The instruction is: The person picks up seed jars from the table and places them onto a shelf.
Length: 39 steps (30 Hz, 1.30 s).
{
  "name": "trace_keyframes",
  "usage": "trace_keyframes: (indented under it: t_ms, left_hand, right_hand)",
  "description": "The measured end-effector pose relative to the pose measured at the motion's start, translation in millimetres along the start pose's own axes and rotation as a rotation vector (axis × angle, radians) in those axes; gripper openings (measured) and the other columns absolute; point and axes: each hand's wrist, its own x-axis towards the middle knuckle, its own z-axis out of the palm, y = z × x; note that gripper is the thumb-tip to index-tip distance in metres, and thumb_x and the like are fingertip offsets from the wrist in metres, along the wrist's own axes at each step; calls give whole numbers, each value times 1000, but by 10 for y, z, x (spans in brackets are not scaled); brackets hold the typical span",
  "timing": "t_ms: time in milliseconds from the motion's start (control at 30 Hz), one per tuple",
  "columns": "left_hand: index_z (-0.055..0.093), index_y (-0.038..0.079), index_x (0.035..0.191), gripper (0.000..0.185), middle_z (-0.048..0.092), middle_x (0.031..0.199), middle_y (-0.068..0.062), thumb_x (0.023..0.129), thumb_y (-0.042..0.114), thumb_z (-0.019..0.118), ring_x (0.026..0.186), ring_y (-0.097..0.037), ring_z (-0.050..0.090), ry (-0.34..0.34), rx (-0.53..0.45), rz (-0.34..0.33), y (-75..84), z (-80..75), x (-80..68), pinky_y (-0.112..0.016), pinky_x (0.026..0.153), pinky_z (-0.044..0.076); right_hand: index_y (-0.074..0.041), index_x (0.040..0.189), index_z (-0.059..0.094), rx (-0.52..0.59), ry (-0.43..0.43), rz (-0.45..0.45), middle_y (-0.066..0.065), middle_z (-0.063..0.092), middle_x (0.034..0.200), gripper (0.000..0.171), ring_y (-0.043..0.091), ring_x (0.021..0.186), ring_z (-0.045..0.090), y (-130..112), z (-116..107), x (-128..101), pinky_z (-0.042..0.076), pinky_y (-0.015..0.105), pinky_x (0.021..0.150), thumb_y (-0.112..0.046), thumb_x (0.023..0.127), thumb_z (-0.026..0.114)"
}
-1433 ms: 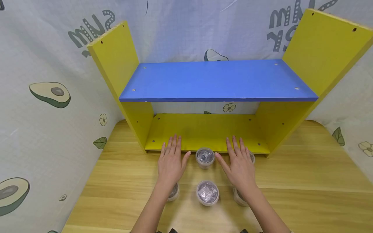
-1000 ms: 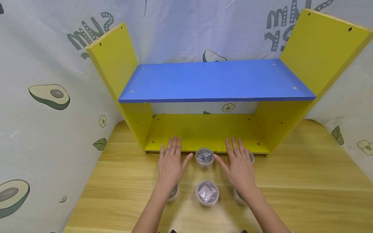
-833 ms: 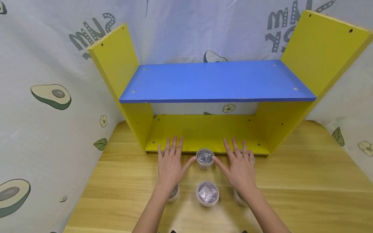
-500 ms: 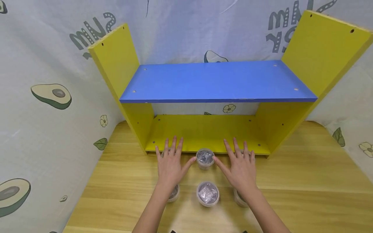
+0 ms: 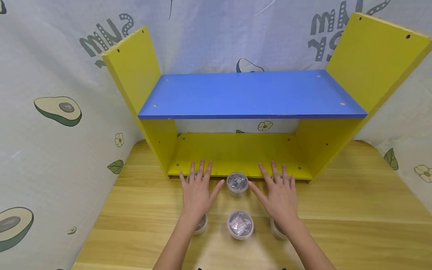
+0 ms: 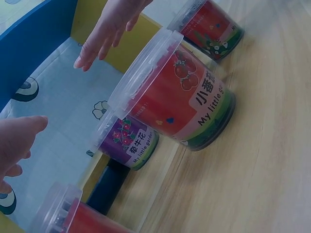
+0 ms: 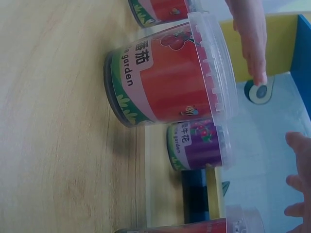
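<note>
My left hand (image 5: 195, 195) and right hand (image 5: 281, 197) hover palms down with fingers spread, holding nothing. Each partly hides a lidded plastic tub beneath it. Between the thumbs stands the purple-labelled back middle tub (image 5: 237, 181). The front middle tub (image 5: 240, 224) has a red label with tomatoes, seen on the red tub (image 6: 175, 92) in the left wrist view. Partly behind the forearms are a front left tub (image 5: 201, 224) and a front right tub (image 5: 277, 230). In the right wrist view the purple tub (image 7: 201, 143) stands behind the red one.
Just beyond the fingertips stands a shelf unit with yellow side panels (image 5: 378, 63), a blue upper shelf (image 5: 251, 93) and a yellow bottom board (image 5: 236, 150). It rests on a wood-grain table (image 5: 354, 210). A printed cloth (image 5: 67, 161) hangs at the back and sides.
The fingers of both hands have spread wider over the outer back tubs. Both thumbs reached in toward the back middle tub, then drew slightly away. Tubs and shelf unit have stayed in place.
</note>
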Motion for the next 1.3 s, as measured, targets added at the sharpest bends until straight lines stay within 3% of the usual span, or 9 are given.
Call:
trace_keyframes:
  t_ms: [200,433,667,867,1133,1300]
  left_hand:
    - [42,25,139,57,33,147,-8,90,54,46,136,-35,25,28,-20,15,-15,-1,-8,-67,102,14]
    - [47,24,136,53,37,144,-8,90,51,47,134,-35,30,49,-21,32,-37,-28,-27,-69,100,16]
    - [54,23,130,49,45,139,-8,88,49,52,125,-42,40,27,-106,-4,-57,-104,-70,-68,96,25]
    - [63,18,118,42,61,120,-10,83,43,63,109,-35,57,6,-199,8,-85,-208,-134,-60,87,42]
    - [60,16,119,62,62,113,-10,67,44,77,97,-31,60,-207,-254,59,-166,-355,-240,-49,78,49]
    - [62,20,114,60,59,105,-3,63,46,79,90,-24,59,-276,-222,125,-233,-404,-316,-41,66,50]
  right_hand:
    - [-21,139,42,37,58,-2,22,39,139,65,56,125,28,24,-15,4,22,67,99,-52,84,56]
    - [-13,131,50,80,135,-36,25,50,127,58,53,114,43,97,-33,36,32,62,95,-45,83,62]
    - [-7,119,57,203,192,0,22,55,118,46,45,106,50,223,-62,56,42,58,83,-31,82,68]
    - [-4,113,59,272,226,43,21,58,112,40,44,100,53,425,-104,80,46,55,72,-26,82,69]
    - [-2,108,61,297,293,151,22,59,106,34,37,93,55,635,-174,93,46,49,67,-22,82,68]
    - [-1,103,62,288,351,184,19,61,101,30,34,86,57,739,-186,100,45,40,62,-19,80,67]
